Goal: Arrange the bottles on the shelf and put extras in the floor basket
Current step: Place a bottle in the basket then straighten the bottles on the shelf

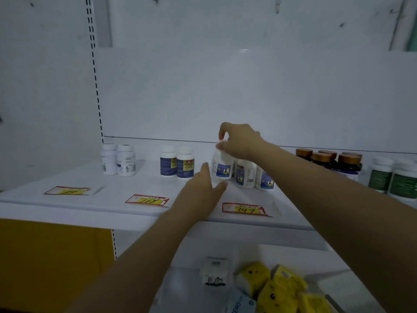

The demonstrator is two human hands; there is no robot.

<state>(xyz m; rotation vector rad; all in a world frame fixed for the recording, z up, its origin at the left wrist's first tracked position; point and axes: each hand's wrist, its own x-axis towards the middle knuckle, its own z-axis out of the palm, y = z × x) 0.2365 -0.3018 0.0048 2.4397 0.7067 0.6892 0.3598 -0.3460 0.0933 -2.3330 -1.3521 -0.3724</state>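
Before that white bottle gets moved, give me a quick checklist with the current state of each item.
1. Right hand gripping the white bottle at its cap: ok.
2. Bottle upright: not ok, it looks slightly tilted.
3. Left hand free to steady things: ok, open and empty on the shelf.
4. Room to the left of the bottle: ok, a gap before the blue-label bottles.
5. Neighbouring bottles on the right stable: cannot tell, the forearm covers them.
6. Floor basket position: cannot tell, not in view.
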